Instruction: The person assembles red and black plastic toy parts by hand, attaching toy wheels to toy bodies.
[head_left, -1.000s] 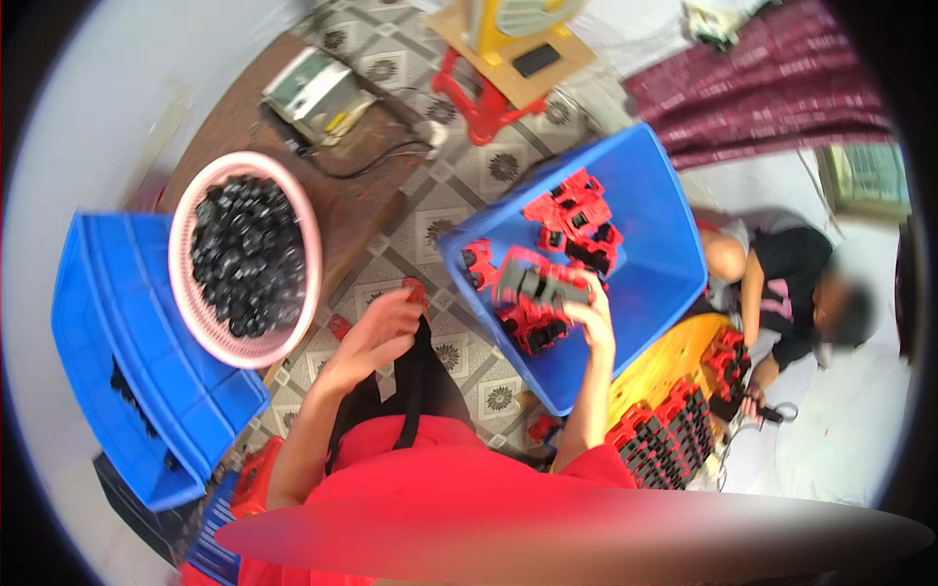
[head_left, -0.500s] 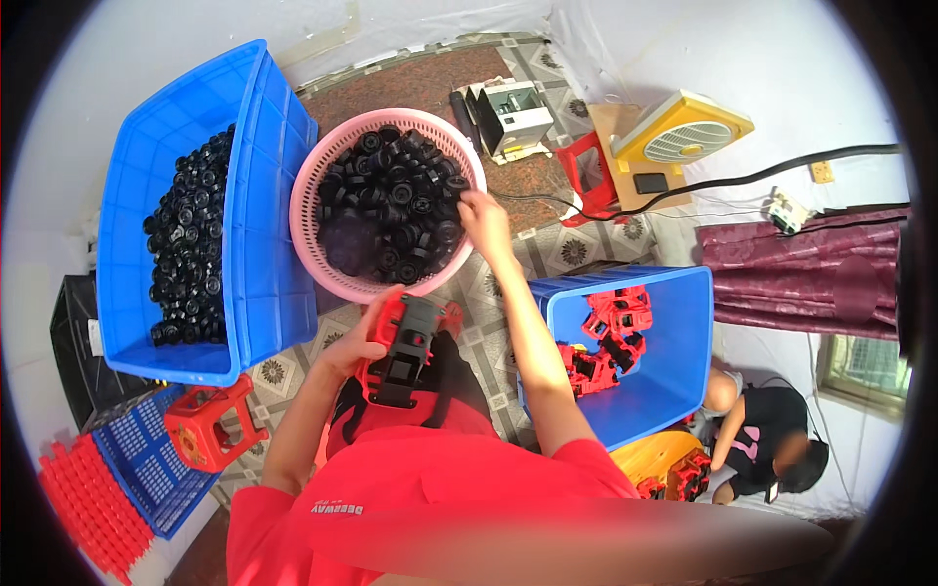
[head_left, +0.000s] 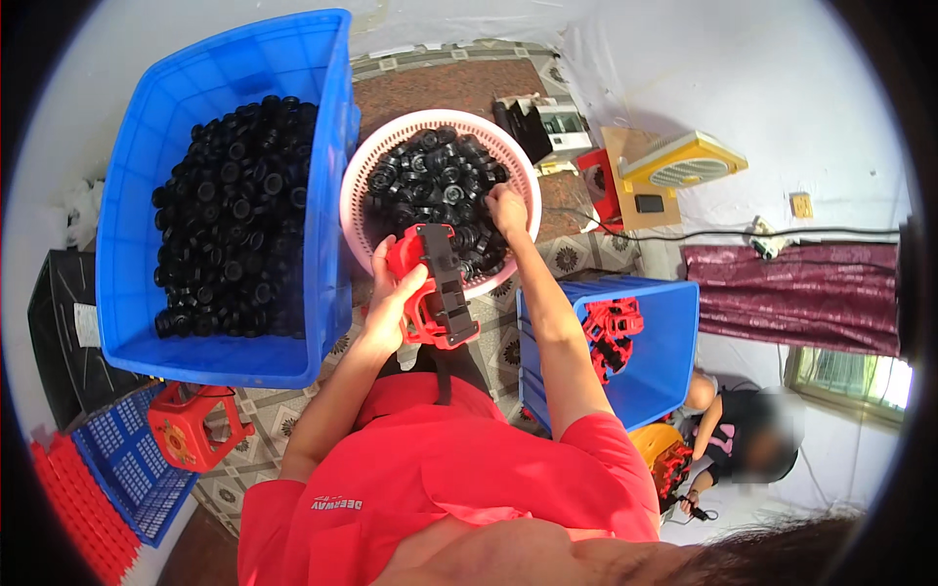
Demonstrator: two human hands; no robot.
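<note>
The left hand (head_left: 395,301) wraps the red-and-black toy body (head_left: 448,284) at six o'clock of the pink basket (head_left: 355,191) — likely light, stiff, best held by its sides. The right hand (head_left: 508,211) curls over black wheels (head_left: 430,181) at three o'clock; its hold I cannot tell.

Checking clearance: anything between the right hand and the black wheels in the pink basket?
Nothing visible. The right hand is inside the pink basket, fingers at the black wheels. The red-and-black toy body in the left hand overlaps the basket's near side in view, left of the right hand.
</note>
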